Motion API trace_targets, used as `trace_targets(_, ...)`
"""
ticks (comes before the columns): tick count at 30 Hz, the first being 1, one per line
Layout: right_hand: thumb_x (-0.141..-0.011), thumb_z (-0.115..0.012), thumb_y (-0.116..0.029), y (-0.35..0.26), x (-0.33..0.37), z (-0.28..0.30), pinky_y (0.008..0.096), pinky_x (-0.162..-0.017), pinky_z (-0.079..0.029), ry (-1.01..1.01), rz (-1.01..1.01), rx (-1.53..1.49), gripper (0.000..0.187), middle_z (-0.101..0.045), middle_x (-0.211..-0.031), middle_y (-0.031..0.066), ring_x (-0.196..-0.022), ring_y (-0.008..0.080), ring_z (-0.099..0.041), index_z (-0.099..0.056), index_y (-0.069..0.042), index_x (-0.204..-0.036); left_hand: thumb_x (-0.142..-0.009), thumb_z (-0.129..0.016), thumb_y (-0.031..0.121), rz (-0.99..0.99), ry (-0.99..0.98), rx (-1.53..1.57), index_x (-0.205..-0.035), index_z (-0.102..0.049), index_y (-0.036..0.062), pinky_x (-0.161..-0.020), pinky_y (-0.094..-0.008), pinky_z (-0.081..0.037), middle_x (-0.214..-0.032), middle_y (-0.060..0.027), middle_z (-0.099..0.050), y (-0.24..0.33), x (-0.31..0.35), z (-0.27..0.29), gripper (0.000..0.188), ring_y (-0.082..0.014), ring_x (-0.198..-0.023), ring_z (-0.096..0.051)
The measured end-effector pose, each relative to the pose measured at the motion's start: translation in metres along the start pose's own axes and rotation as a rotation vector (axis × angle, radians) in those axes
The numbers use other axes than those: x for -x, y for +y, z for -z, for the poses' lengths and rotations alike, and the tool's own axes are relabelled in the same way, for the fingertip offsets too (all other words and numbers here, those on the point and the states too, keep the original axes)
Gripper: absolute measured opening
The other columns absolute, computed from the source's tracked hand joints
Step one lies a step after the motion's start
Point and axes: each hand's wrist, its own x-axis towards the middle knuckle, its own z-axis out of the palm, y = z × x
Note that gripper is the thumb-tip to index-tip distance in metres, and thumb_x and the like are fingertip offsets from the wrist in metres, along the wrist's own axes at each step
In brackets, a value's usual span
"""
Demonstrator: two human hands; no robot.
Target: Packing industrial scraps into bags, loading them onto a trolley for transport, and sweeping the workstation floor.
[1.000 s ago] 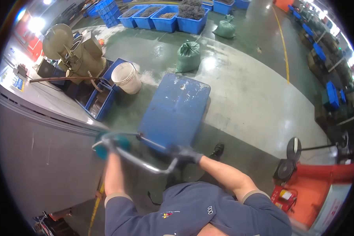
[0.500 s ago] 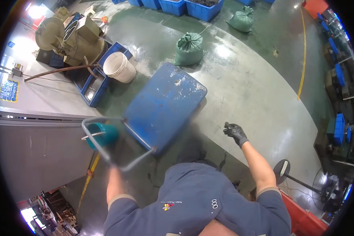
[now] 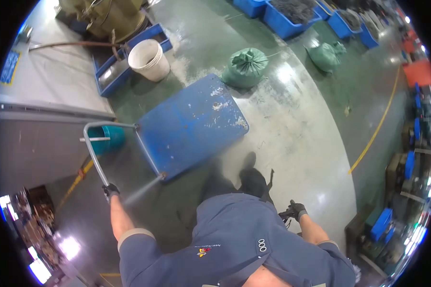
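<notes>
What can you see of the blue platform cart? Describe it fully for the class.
The blue platform cart has a flat rectangular deck, apparently painted metal, scuffed with whitish patches. Nothing lies on it. A grey tubular handle loops up from its near end. The gloved left hand grips that handle; the right hand hangs apart. It stands on the shiny green floor, its far corner near a green sack.

A white bucket (image 3: 149,59) stands beside a blue tray (image 3: 111,76) near an olive machine (image 3: 105,14). Two tied green sacks (image 3: 245,66) (image 3: 326,54) sit well apart on the glossy green floor (image 3: 297,143). Blue bins (image 3: 292,14) line the far edge, and a yellow line (image 3: 375,131) crosses the floor.
</notes>
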Motion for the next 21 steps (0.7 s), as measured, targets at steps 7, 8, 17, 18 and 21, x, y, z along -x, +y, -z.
trace_targets(7,-0.086,-0.053,-0.047,-0.272,0.012,-0.002,0.0351,-0.063,-0.048,0.062,0.101,0.221,0.042,-0.064,-0.078,0.0100,-0.068,0.0207,-0.061,-0.059,-0.007,-0.095,-0.084,-0.042,0.039,0.015,0.120,-0.103,-0.088,-0.060,0.0177,-0.059,-0.0422,-0.046,-0.072,-0.0073,-0.060,-0.047,0.038,0.037,0.028,-0.0285,-0.068,-0.060)
trace_targets(8,-0.086,-0.053,-0.047,-0.307,0.009,0.000,0.0351,-0.063,-0.048,0.062,0.115,0.252,0.042,-0.064,-0.078,0.0100,-0.068,0.0207,-0.061,-0.059,-0.007,-0.095,-0.084,-0.042,0.039,0.012,0.134,-0.107,-0.089,-0.059,0.0170,-0.060,-0.0433,-0.047,-0.074,-0.0090,-0.061,-0.044,0.042,0.044,0.029,-0.0301,-0.069,-0.060)
trace_targets(17,-0.087,-0.047,-0.055,-0.461,-0.021,-0.010,0.0318,-0.064,-0.050,-0.037,0.343,0.585,0.058,-0.067,-0.084,0.0127,-0.073,0.0208,-0.064,-0.062,0.000,-0.098,-0.081,-0.045,0.034,0.063,0.044,-0.137,-0.125,-0.047,0.0169,-0.079,-0.0450,-0.047,-0.105,-0.0129,-0.059,0.014,0.100,0.066,0.047,-0.0324,-0.093,-0.058)
trace_targets(18,-0.089,-0.044,-0.053,-0.469,-0.033,0.000,0.0318,-0.063,-0.050,-0.055,0.285,0.611,0.058,-0.067,-0.084,0.0129,-0.072,0.0208,-0.064,-0.063,0.001,-0.096,-0.080,-0.046,0.034,0.068,0.058,-0.228,-0.132,-0.041,0.0178,-0.083,-0.0453,-0.046,-0.114,-0.0117,-0.056,0.024,0.117,0.068,0.054,-0.0314,-0.100,-0.056)
trace_targets(21,-0.092,-0.039,-0.048,-0.488,-0.008,0.012,0.0332,-0.055,-0.051,-0.008,0.239,0.590,0.060,-0.065,-0.068,0.0148,-0.055,0.0220,-0.062,-0.066,0.004,-0.077,-0.081,-0.045,0.035,0.016,0.301,-0.255,-0.139,-0.029,0.0136,-0.094,-0.0452,-0.039,-0.138,-0.0136,-0.036,0.044,0.166,0.090,0.064,-0.0305,-0.122,-0.041)
